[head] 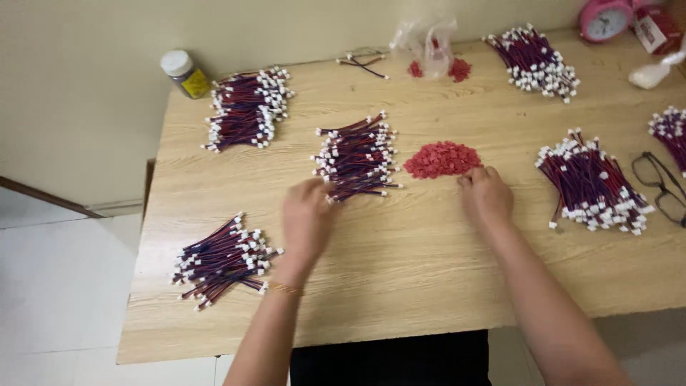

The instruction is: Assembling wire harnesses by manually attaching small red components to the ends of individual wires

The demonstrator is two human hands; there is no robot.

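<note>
Left hand (306, 218) rests at the near edge of the middle wire-harness bundle (355, 156), fingers curled on a few leads. Right hand (486, 194) pinches at the red connector-housing pile (442, 159) mid-table (400, 286). Best to lift one lead cleanly and one housing only.

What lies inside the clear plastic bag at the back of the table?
Small red pieces show through the bag and beside it on the table. Its crumpled folds hide how many it holds.

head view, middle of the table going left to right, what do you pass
wire bundle by the left hand → left hand → pile of red connectors → right hand → wire bundle → glasses
</note>
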